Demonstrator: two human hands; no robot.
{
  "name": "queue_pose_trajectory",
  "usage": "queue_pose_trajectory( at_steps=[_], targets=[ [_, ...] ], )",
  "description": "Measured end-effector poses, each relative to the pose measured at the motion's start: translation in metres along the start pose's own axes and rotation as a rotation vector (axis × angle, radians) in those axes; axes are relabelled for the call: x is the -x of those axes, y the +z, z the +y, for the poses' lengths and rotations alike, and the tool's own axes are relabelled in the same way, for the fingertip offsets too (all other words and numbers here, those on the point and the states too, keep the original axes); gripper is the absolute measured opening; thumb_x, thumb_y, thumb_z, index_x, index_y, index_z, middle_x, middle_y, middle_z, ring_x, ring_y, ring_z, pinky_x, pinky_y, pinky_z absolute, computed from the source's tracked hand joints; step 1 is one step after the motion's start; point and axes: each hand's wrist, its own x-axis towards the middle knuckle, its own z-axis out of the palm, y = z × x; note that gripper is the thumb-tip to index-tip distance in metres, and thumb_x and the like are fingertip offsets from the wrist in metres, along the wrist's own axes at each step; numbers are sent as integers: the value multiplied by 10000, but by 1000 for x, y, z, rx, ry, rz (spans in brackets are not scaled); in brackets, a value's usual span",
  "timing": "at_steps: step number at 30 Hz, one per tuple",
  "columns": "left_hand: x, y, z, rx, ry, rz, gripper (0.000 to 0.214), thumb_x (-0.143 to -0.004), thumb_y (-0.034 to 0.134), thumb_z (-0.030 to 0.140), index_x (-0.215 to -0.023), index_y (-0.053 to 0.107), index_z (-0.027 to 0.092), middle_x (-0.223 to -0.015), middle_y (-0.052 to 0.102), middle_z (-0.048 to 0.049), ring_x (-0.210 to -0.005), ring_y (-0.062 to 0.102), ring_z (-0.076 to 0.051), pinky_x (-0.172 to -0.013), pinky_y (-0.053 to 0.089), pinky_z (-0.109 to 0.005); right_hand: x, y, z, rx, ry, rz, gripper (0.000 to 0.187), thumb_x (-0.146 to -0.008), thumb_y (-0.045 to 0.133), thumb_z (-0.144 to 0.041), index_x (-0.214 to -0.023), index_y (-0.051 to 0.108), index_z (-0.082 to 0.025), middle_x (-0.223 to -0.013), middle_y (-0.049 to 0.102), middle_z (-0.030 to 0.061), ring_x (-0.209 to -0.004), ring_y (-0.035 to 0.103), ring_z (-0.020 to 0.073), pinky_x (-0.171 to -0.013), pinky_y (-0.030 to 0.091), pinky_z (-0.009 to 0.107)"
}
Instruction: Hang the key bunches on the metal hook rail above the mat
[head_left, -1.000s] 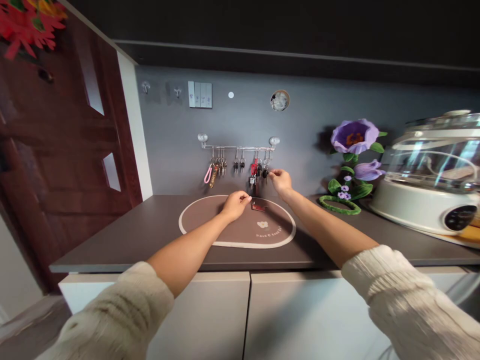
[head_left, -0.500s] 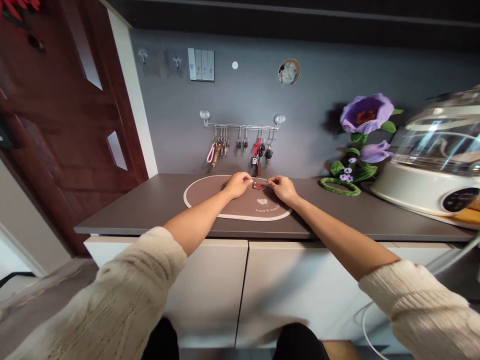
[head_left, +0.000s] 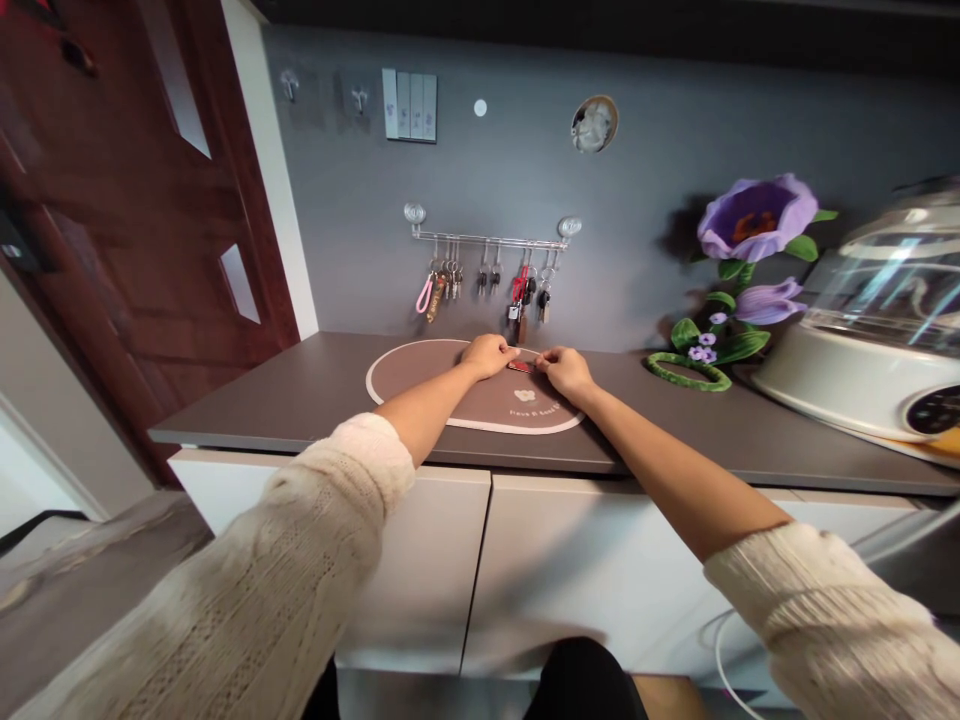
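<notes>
My left hand (head_left: 489, 357) is closed in a pinch over the back part of the brown oval mat (head_left: 420, 370), its fingertips at the edge of a small flat red piece (head_left: 520, 366). Facing it from the right, my right hand (head_left: 566, 374) is pinched too, just beside the same red piece. What either hand grips is too small to make out. Behind both hands, several bunches of keys (head_left: 451, 280) hang from a clear hook rail (head_left: 487, 240) on the grey wall. A red-corded bunch (head_left: 519, 290) hangs nearest my fingers.
A purple flower ornament (head_left: 757, 220) with a green ring base (head_left: 688, 372) stands at right on the grey countertop (head_left: 247, 400). Further right is a white appliance (head_left: 847, 370) with a clear top. A dark red door (head_left: 135, 250) is at left; white cabinet doors (head_left: 555, 570) lie below.
My left hand has moved slightly right, closer to the red piece and my right hand. The right hand stays nearly in place. The view has shifted a little.
</notes>
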Motion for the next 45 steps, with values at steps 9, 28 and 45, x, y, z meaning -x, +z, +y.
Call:
queue_pose_trajectory(
  at_steps=[9, 28, 45],
  targets=[
    [-7, 4, -7, -104, 56, -49, 189, -747, 501, 268, -766, 672, 190, -800, 664, -46, -709, 555, -152, -680, 403, -253, 0, 3, -1, -24, 20, -16, 162, -735, 543, -249, -779, 669, -156, -754, 668, 50, -687, 574, 135, -673, 398, 232],
    [10, -6, 17, 27, 305, 149, 159, -794, 495, 210, -771, 649, 182, -831, 602, -49, -849, 509, -171, -809, 383, -299, -3, 4, -2, -337, -172, 86, 190, -697, 532, -216, -870, 591, -163, -805, 631, 29, -721, 554, 130, -760, 431, 294],
    [10, 0, 24, 676, 70, 178, 115, -752, 517, 204, -725, 601, 130, -719, 619, -15, -682, 528, -110, -707, 411, -246, -1, 2, -5, -499, -251, 58, 277, -704, 558, -415, -793, 611, -158, -721, 609, 14, -653, 513, 124, -684, 426, 280]
  ],
)
